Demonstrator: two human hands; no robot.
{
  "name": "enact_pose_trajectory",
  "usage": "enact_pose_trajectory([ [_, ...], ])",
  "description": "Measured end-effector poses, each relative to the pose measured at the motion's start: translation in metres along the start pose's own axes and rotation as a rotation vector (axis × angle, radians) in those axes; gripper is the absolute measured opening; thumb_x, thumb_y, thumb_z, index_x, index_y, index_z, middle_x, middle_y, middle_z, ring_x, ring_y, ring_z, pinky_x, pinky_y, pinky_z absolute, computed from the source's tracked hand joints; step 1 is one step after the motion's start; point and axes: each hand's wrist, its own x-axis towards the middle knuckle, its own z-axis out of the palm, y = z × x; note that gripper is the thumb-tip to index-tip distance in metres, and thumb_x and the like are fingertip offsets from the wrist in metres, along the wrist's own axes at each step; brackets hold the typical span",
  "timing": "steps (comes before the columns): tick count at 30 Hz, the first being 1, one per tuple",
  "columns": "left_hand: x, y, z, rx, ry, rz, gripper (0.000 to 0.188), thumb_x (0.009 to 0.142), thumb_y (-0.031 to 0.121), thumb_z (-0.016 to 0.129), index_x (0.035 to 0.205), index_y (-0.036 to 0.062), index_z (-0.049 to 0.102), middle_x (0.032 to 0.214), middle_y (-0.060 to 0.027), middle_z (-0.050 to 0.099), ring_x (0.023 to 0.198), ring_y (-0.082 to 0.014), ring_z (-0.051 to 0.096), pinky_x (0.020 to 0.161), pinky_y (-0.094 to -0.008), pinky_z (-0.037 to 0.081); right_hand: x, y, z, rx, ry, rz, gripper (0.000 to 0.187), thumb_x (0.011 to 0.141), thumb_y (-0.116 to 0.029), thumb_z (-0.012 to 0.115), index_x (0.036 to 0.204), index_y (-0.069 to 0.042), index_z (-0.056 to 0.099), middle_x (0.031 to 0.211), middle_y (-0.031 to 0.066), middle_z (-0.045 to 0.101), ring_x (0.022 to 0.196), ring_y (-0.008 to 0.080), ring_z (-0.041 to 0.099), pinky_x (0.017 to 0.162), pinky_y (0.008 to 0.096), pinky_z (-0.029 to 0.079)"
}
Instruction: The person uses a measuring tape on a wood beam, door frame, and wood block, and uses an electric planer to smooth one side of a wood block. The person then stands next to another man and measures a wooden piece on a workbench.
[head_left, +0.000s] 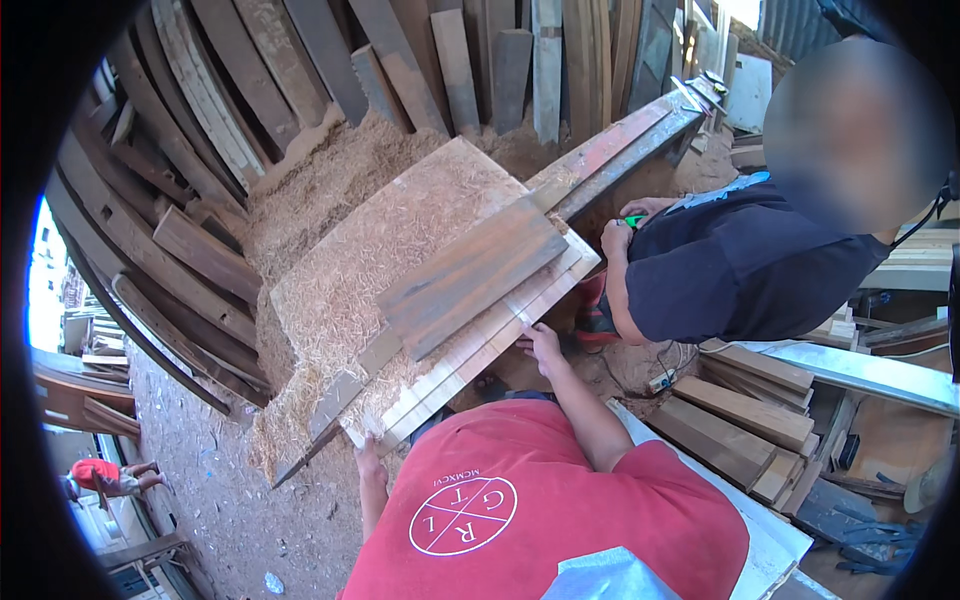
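A long pale wooden board (455,378) runs along the near edge of a shavings-covered work surface (400,215). My left hand (371,462) is closed at the board's near-left corner, its thumb on the edge. Further right, my right hand (543,345) grips the front edge of the same board, with the thumb on top and the other fingers partly hidden. A wide brown plank (475,275) lies at a slant just beyond the pale board. Under the plank, a narrow grey-brown strip (350,390) sticks out toward the left.
At right stands a co-worker in a dark shirt (730,265), holding a small green object (632,221). Upright planks (400,60) lean behind a sawdust heap (300,190). Stacked boards (735,420) lie at right. A person in red (97,476) is far left.
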Motion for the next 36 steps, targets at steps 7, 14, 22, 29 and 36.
enact_pose_trajectory([
  [7,-0.011,0.010,0.009,-0.062,-0.032,-0.002,0.053,0.095,0.031,0.064,0.137,0.0052,0.044,0.131,-0.0121,0.056,0.118,-0.0258,0.054,0.102,-0.0440,0.041,0.001,0.001,-0.004,-0.035,-0.042,0.013,0.025,0.094,-0.038,0.062,0.099,-0.015,0.058,0.099,0.0038,0.066,0.093,0.0204,0.066,0.086,0.0419,0.045],
  [14,0.006,-0.003,-0.005,0.066,0.145,0.024,0.049,0.101,0.036,0.048,0.140,0.0063,0.046,0.125,-0.0152,0.061,0.114,-0.0264,0.058,0.097,-0.0463,0.044,0.000,-0.002,-0.004,-0.066,-0.054,0.043,0.028,0.095,-0.039,0.061,0.102,-0.013,0.061,0.098,0.0066,0.067,0.091,0.0212,0.066,0.084,0.0419,0.045],
  [22,0.012,-0.003,0.012,-0.241,0.451,0.347,0.047,0.101,0.019,0.038,0.145,0.0042,0.039,0.141,-0.0164,0.049,0.121,-0.0335,0.054,0.104,-0.0499,0.042,0.000,-0.011,-0.015,-0.179,-0.068,0.073,0.034,0.095,-0.043,0.059,0.112,-0.014,0.062,0.107,0.0093,0.066,0.095,0.0241,0.066,0.091,0.0465,0.043],
  [29,-0.003,0.029,0.013,-0.282,0.454,0.423,0.053,0.093,-0.007,0.040,0.145,0.0041,0.039,0.143,-0.0234,0.044,0.131,-0.0331,0.045,0.113,-0.0432,0.036,-0.009,-0.021,-0.007,-0.321,-0.058,0.068,0.038,0.095,-0.043,0.059,0.103,-0.006,0.066,0.095,0.0080,0.069,0.083,0.0187,0.067,0.075,0.0347,0.049],
  [36,-0.037,0.090,0.071,-0.064,0.190,0.636,0.048,0.100,-0.003,0.037,0.147,0.0037,0.037,0.144,-0.0272,0.044,0.136,-0.0315,0.043,0.115,-0.0402,0.035,-0.025,-0.052,0.021,-0.848,-0.433,0.044,0.031,0.095,-0.032,0.061,0.091,-0.003,0.068,0.078,0.0040,0.068,0.070,0.0125,0.063,0.066,0.0266,0.050],
])
